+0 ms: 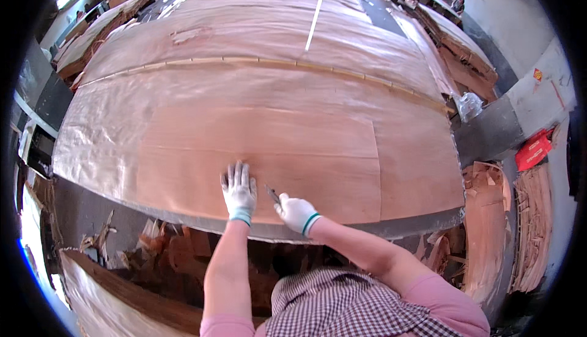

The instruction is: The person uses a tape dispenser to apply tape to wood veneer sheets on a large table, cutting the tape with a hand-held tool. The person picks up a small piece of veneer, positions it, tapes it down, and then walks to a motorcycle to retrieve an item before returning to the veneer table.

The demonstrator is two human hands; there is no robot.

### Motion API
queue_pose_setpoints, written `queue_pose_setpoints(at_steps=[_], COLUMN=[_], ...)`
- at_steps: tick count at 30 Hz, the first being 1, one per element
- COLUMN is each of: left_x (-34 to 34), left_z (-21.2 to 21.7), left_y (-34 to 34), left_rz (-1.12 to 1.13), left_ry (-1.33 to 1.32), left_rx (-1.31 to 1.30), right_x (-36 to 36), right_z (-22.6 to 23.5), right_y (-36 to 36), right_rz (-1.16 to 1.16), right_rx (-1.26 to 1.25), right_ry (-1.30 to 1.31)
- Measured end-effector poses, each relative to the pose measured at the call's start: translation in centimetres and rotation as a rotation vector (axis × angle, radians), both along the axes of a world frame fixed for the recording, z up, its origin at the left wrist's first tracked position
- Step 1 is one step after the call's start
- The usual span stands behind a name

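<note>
The left hand [238,191] lies open and flat on the veneer sheet [263,135], just left of the small blade [272,194] gripped by the right hand [298,213].

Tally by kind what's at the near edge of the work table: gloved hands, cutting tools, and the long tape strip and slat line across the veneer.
Gloved hands: 2 (left hand, right hand)
Knife: 1
White tape strip: 1
Slat line: 1
Total: 5
</note>
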State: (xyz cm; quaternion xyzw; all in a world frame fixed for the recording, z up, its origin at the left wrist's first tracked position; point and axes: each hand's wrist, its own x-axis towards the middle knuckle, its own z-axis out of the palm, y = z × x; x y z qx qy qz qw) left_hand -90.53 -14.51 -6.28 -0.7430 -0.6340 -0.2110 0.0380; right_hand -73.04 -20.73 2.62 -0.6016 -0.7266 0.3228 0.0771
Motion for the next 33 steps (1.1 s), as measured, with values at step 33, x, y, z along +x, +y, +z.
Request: queue_pose_setpoints(at_steps=[33], left_x=[-0.5], left_z=[2.1], left_y=[1.8], left_rz=[0.244], left_ry=[-0.374], left_rx=[-0.342], right_x=[-1.2], right_z=[-0.5], right_y=[15.8], right_rz=[0.597], right_rx=[0.171], right_ry=[-0.439])
